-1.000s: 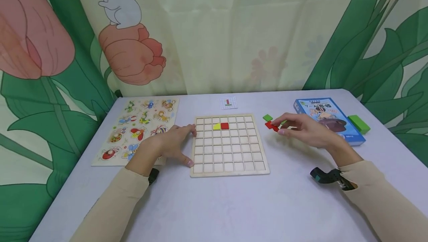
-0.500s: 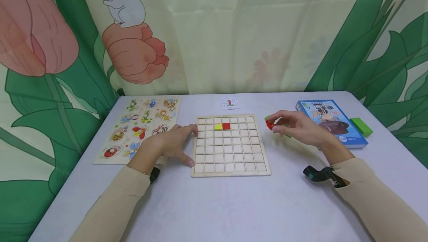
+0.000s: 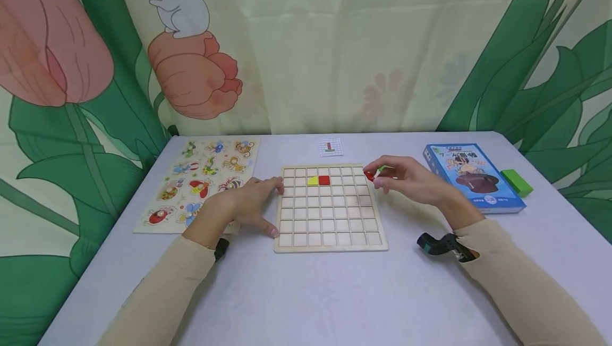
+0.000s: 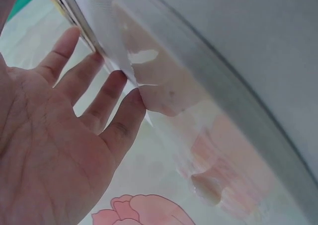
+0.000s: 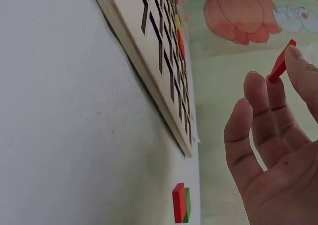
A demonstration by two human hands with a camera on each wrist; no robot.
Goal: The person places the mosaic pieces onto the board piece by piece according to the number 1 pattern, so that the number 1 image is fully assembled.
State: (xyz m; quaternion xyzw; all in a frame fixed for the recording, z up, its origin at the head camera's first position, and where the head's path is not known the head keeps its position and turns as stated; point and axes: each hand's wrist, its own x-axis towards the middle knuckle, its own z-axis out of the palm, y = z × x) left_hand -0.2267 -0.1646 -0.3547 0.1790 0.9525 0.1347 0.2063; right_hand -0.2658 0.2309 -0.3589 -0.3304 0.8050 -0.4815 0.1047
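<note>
My right hand (image 3: 413,180) pinches a small red square tile (image 5: 281,63) between thumb and fingertips, held above the table beside the grid board's upper right corner. The wooden grid board (image 3: 329,251) lies flat in the middle, with a yellow tile (image 3: 313,180) and a red tile (image 3: 324,180) side by side in its second row. At the board's left edge my left hand (image 3: 239,202) rests with fingers spread, thumb near the lower corner and fingertips higher up. In the right wrist view, another red tile (image 5: 179,203) and a green tile (image 5: 187,205) lie on the table.
A small pattern card (image 3: 330,147) lies behind the board. To the left is an insect picture board (image 3: 162,202), partly under my left arm. A blue box (image 3: 473,176) and a green block (image 3: 516,183) stand at the right. A printed curtain (image 3: 306,69) hangs behind.
My right hand has picked up a red tile from the small group right of the board and moved left toward the board's upper right corner. The left hand stays at the board's edge.
</note>
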